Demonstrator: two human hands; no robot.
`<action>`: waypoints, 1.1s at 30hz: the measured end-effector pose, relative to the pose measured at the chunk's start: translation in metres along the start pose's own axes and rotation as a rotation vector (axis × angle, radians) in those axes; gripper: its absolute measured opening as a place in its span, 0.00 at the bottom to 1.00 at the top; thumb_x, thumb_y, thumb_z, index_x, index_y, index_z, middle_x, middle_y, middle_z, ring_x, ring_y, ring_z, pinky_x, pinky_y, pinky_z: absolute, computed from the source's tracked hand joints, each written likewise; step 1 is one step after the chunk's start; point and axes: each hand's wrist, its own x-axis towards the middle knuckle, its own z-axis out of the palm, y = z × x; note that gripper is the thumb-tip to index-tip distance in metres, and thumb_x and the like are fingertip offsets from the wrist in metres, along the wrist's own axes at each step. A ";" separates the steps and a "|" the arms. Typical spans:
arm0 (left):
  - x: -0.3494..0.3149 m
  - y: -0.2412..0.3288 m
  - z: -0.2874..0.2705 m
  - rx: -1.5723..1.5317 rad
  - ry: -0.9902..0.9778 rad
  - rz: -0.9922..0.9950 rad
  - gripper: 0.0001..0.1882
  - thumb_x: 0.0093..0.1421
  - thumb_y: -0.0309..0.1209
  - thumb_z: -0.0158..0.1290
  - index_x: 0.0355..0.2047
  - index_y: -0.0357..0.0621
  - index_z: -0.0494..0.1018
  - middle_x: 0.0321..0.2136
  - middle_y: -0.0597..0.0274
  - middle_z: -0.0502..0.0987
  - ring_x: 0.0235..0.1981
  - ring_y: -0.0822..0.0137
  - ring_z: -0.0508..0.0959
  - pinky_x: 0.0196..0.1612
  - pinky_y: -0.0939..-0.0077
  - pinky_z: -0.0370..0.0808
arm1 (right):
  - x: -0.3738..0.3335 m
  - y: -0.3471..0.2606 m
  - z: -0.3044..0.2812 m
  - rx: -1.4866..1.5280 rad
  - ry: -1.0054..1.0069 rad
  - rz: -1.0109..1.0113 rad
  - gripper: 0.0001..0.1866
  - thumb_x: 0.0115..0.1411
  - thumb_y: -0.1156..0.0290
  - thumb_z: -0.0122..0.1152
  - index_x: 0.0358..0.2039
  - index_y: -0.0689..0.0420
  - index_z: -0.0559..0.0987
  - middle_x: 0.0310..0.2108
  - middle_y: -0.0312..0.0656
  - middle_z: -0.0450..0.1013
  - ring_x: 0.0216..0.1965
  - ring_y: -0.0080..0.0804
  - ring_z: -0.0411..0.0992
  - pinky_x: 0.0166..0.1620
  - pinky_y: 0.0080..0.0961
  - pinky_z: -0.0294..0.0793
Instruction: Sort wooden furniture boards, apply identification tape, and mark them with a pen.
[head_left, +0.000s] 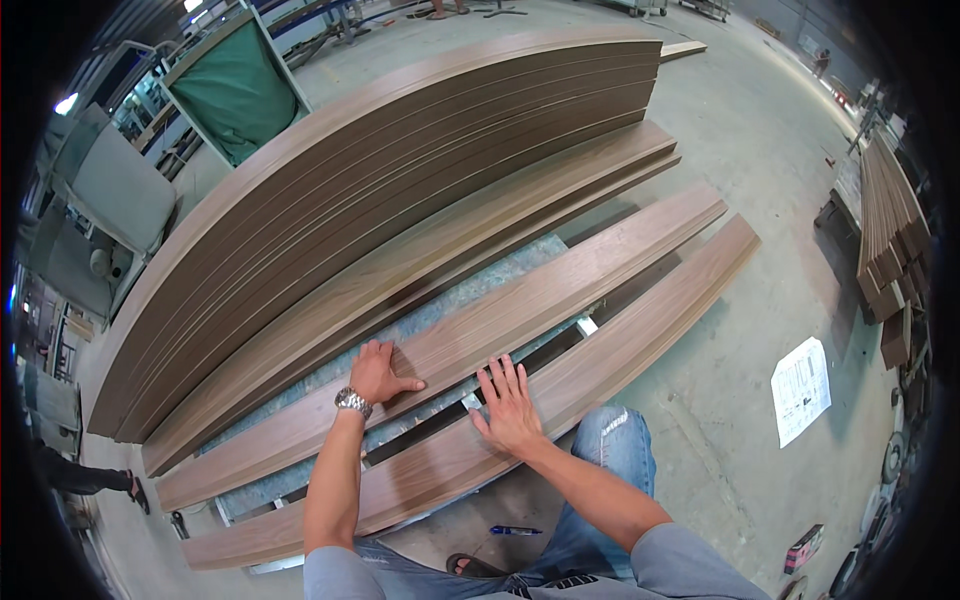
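My left hand [376, 376], with a metal watch on its wrist, grips a long brown wood-grain board [560, 275]. Its fingers bend over the far edge and its thumb lies across the top face. Palm down, my right hand [508, 410] rests on the nearest wood-grain board [640, 350] with fingers spread; their tips reach past that board's far edge over the gap. Both boards lie side by side on a low support with a worn bluish top [415, 318].
Beyond stands a tall row of similar boards [400, 160], with more boards [620, 152] before it. A printed sheet [801, 390], a blue pen [515, 530] and a small box [804, 548] lie on the floor. More boards [890, 230] stack at right. Another person's foot [137, 490] shows at left.
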 end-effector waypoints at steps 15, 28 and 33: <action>0.001 0.021 0.008 -0.065 0.063 -0.176 0.51 0.40 0.70 0.65 0.49 0.36 0.75 0.48 0.48 0.78 0.52 0.49 0.75 0.57 0.55 0.68 | -0.002 -0.001 0.003 -0.035 0.049 0.010 0.36 0.63 0.53 0.59 0.61 0.68 0.67 0.68 0.59 0.58 0.72 0.58 0.48 0.73 0.55 0.43; -0.004 0.026 0.004 -0.032 0.126 -0.099 0.48 0.35 0.68 0.69 0.36 0.30 0.79 0.41 0.39 0.76 0.48 0.45 0.73 0.53 0.55 0.72 | -0.004 0.000 0.003 -0.031 0.078 0.008 0.33 0.64 0.55 0.57 0.60 0.69 0.68 0.64 0.63 0.63 0.69 0.63 0.54 0.73 0.53 0.45; -0.012 0.024 0.013 -0.037 0.239 -0.083 0.44 0.39 0.66 0.68 0.36 0.31 0.79 0.40 0.41 0.76 0.47 0.45 0.73 0.53 0.56 0.71 | -0.009 0.001 0.001 -0.015 0.100 0.013 0.31 0.64 0.57 0.58 0.60 0.68 0.69 0.64 0.63 0.64 0.69 0.62 0.55 0.73 0.54 0.46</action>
